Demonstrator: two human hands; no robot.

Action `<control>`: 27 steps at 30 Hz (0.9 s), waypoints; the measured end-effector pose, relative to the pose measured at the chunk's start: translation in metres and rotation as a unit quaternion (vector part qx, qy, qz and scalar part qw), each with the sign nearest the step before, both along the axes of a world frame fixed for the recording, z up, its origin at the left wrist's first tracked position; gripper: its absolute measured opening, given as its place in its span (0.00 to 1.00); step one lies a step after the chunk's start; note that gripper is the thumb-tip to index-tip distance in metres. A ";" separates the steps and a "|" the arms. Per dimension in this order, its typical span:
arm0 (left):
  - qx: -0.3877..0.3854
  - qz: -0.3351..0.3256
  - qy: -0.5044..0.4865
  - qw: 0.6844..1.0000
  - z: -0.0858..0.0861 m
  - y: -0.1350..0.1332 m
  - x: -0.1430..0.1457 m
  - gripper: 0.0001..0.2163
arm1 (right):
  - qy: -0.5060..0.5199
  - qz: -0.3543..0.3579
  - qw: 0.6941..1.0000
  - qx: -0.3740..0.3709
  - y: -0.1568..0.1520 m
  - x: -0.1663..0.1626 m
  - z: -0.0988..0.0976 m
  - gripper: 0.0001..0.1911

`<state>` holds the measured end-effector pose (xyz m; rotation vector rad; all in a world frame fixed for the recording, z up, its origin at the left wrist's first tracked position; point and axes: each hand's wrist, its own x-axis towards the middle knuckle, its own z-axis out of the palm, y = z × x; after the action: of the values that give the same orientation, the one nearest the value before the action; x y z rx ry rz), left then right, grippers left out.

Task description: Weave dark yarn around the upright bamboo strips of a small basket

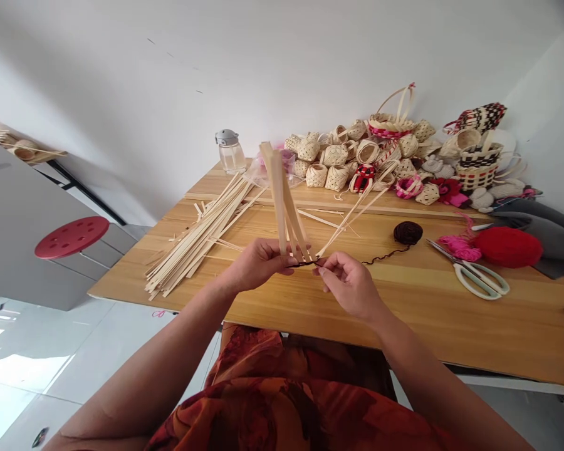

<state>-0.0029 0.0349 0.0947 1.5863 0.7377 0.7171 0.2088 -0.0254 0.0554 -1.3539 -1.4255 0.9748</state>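
Observation:
Over the table's front part, my left hand (263, 263) is closed on the lower ends of several flat pale wooden strips (282, 200). Most of them stand upright; a few lean away to the right. Dark brown yarn (303, 264) runs across the strips near their bottom ends. My right hand (348, 282) pinches this yarn between thumb and fingertips, just right of the strips. From there the yarn trails to a dark brown yarn ball (408, 233) on the table. The left fingertips are partly hidden behind the strips.
A pile of loose strips (202, 238) lies on the wooden table (404, 319) to the left. Scissors (474, 272) and red yarn (510, 246) lie right. Small woven baskets (337, 177) crowd the back, near a lidded bottle (232, 153). A red stool (73, 237) stands left.

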 end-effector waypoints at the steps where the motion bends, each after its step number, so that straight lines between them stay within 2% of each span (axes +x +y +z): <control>1: 0.011 -0.001 0.010 1.000 -0.002 0.001 -0.002 0.13 | 0.011 0.007 1.000 -0.012 -0.001 0.000 0.002 0.11; 4: 0.065 -0.007 0.056 0.996 -0.009 0.003 -0.006 0.11 | -0.011 0.007 1.000 -0.004 -0.004 -0.001 0.007 0.10; 8: 0.107 -0.046 0.070 0.991 -0.012 0.004 -0.003 0.09 | -0.109 -0.007 0.994 0.027 -0.007 -0.006 0.006 0.14; 10: 0.081 -0.014 0.028 0.996 -0.011 0.004 -0.001 0.09 | -0.122 -0.021 0.992 0.037 -0.006 -0.007 0.004 0.15; 14: 0.031 0.123 -0.034 0.991 -0.012 0.000 0.005 0.11 | -0.090 -0.066 0.993 0.048 -0.006 -0.009 0.002 0.17; 19: 0.042 0.140 0.010 0.989 -0.026 -0.006 0.012 0.08 | -0.066 -0.079 0.993 0.051 -0.005 -0.009 -0.002 0.17; 22: 0.029 0.164 0.021 0.986 -0.033 -0.005 0.013 0.07 | -0.051 -0.051 0.997 0.033 -0.005 -0.008 -0.005 0.16; 27: 0.040 0.183 0.010 0.982 -0.037 -0.001 0.013 0.05 | -0.014 0.043 0.999 0.010 -0.007 -0.003 -0.002 0.14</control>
<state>0.0097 0.0336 0.0573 1.5477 1.0426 1.0093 0.2054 -0.0326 0.0533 -1.3064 -1.5206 0.9978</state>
